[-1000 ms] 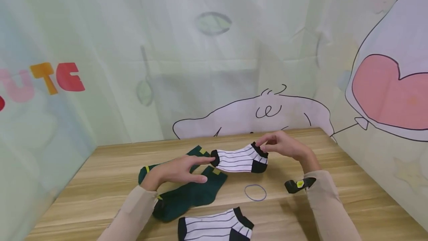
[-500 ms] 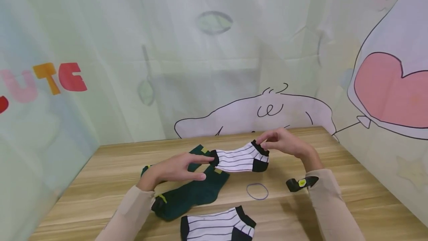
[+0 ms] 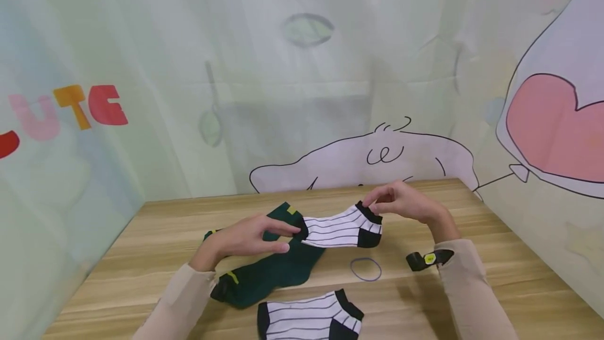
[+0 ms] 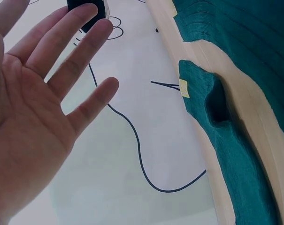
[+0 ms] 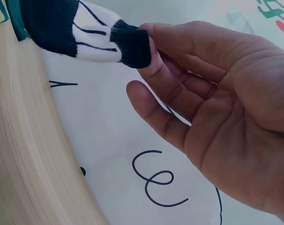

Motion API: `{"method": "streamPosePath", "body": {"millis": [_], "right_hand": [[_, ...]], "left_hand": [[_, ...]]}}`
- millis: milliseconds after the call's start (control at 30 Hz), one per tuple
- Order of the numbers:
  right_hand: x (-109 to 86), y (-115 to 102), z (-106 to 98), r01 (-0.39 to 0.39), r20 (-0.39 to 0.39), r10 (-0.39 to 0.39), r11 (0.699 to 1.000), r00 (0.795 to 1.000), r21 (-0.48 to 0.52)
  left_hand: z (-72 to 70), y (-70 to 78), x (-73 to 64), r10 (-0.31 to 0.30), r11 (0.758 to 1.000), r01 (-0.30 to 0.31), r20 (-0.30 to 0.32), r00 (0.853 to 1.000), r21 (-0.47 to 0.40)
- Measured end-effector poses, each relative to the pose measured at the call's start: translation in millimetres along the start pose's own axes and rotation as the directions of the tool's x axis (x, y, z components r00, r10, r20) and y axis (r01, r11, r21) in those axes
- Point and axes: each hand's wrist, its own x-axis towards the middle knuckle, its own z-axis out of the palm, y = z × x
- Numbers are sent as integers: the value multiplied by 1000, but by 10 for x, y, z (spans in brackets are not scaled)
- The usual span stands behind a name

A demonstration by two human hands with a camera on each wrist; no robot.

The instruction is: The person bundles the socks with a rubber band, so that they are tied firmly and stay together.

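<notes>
In the head view my right hand (image 3: 408,204) pinches the black cuff of a white striped ankle sock (image 3: 332,231) between thumb and fingers, holding it over the table. The right wrist view shows the cuff (image 5: 134,47) between thumb and fingertips. My left hand (image 3: 247,237) is at the sock's black toe, its fingers outstretched and fingertips against it; the thumb stands apart. In the left wrist view these fingers are spread and nearly straight, overlapping the dark toe (image 4: 91,14). A matching striped sock (image 3: 302,321) lies at the front of the table, cut off by the frame edge.
Two dark green socks (image 3: 273,277) with yellow marks lie on the wooden table (image 3: 151,256), partly behind my left hand and sleeve. A blue oval outline (image 3: 365,269) shows on the tabletop. A printed curtain (image 3: 302,98) stands behind the table's far edge.
The striped sock's middle and toe have dipped slightly, and its toe edge has shifted at my left fingertips. Both hands stay nearly in place; the whole head view has drifted a little.
</notes>
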Motion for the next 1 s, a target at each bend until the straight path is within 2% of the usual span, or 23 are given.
{"method": "streamPosePath", "body": {"millis": [267,500,833,1000], "right_hand": [[-9,-42,3,32,56,-33,999,998,25],[-16,-80,20,65,94,-70,997,993,48],[24,-53,80,73,134,-80,996,988,53],[33,-64,95,88,162,-99,994,982,71]], "left_hand": [[0,-4,-62,12,998,-12,-1,1000,-66],[-35,21,-127,7,998,-6,27,1000,-62],[-94,62,-206,-3,999,6,60,998,-50],[-130,88,-233,10,999,-7,74,997,-52]]}}
